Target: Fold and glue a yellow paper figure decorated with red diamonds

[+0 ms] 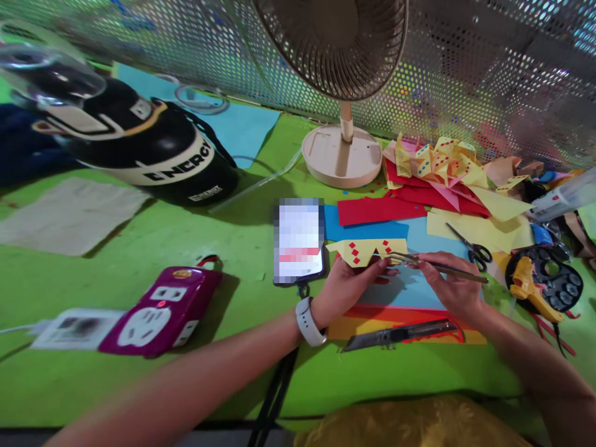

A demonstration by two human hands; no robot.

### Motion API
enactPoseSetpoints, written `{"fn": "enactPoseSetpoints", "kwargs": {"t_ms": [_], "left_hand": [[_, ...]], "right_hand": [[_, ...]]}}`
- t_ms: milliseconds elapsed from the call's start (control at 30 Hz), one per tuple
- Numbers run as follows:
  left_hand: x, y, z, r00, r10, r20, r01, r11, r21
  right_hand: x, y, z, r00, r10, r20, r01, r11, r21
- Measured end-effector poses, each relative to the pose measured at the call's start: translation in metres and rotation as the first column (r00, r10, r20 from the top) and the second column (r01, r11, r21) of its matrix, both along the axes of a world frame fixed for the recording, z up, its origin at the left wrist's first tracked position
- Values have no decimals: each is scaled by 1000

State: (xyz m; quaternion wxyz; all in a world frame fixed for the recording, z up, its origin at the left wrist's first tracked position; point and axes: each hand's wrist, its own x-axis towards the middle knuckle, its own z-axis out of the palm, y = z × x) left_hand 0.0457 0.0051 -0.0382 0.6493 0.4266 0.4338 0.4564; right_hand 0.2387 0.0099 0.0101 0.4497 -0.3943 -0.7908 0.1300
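We hold tweezers [437,266] in our right hand [454,288], pinched between the fingers; their long axis runs left to right, tips pointing left at the yellow strip [365,250]. Our left hand [347,287] grips that strip at its near edge, its length also lying left to right over blue paper [410,292]. A phone [298,242] sits just left, a knife [395,335] near us, scissors [470,246] right. Open green table [139,261] lies left.
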Motion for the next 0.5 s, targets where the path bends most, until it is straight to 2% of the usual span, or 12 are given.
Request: {"fn": "enactPoseSetpoints", "kwargs": {"t_ms": [167, 500], "left_hand": [[0, 1, -1, 1000, 9, 8, -9, 1000, -13], [0, 0, 0, 1000, 11, -19, -11, 1000, -16]], "right_hand": [[1, 0, 0, 1000, -16, -4, 16, 1000, 10], [4, -1, 3, 998, 1, -70, -5, 999, -53]]}}
